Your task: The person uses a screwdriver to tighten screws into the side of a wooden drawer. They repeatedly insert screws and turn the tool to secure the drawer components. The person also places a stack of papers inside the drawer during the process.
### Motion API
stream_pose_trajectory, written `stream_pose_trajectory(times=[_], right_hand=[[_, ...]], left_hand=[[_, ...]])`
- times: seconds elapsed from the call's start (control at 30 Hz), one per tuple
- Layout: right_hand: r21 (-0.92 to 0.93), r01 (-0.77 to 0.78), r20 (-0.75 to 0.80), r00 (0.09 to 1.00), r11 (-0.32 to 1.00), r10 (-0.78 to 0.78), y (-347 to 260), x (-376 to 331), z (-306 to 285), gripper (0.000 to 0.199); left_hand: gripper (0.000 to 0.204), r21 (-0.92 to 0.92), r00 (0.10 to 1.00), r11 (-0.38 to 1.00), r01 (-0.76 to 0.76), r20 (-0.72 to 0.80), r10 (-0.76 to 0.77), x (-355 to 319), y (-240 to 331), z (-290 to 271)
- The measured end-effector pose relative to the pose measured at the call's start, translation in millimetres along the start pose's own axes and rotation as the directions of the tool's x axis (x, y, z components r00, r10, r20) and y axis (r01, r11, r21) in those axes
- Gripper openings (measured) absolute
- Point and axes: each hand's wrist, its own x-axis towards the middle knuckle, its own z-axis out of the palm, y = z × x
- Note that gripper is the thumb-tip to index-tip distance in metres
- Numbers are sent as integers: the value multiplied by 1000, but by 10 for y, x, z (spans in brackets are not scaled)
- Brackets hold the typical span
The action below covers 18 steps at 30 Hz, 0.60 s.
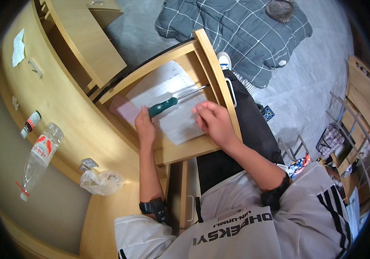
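Note:
My left hand (144, 126) is closed round the end of a screwdriver's dark green handle (162, 107). The metal shaft points up and right, its tip close to the inner side of the drawer front (216, 71). Below it, sheets of white paper (161, 86) and a pinkish sheet (123, 108) lie in the pulled-out wooden drawer (183, 154). My right hand (215, 123) hovers over the drawer's right part, apart from the screwdriver. Its fingers are curled together, and anything between them is too small or hidden to make out.
On the desk at left are a clear plastic bottle (42, 149), a small dark bottle (31, 124) and a crumpled plastic bag (101, 182). Beyond the drawer, a dark checked quilt (237, 32) lies on the grey floor. A metal-framed wooden chair (357, 99) stands right.

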Motion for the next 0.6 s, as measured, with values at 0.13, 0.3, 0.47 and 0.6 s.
stream_pose_trajectory(times=[0.13, 0.3, 0.47, 0.6], right_hand=[[-138, 344, -232, 900, 929, -368, -106, -207, -454, 15], [-482, 361, -341, 762, 798, -551, 39, 426, -925, 20], [-156, 359, -194, 902, 920, -385, 233, 613, -950, 25], [-229, 367, -234, 878, 901, -417, 252, 667, -873, 23]], left_hand=[[40, -208, 995, 978, -5, 97, 25, -29, 1, 35], [31, -346, 995, 937, -47, 70, 76, -54, 84, 12], [31, -196, 999, 980, 38, 10, -37, -27, 82, 12], [31, -173, 1000, 985, -16, -6, 16, 35, 66, 21]])
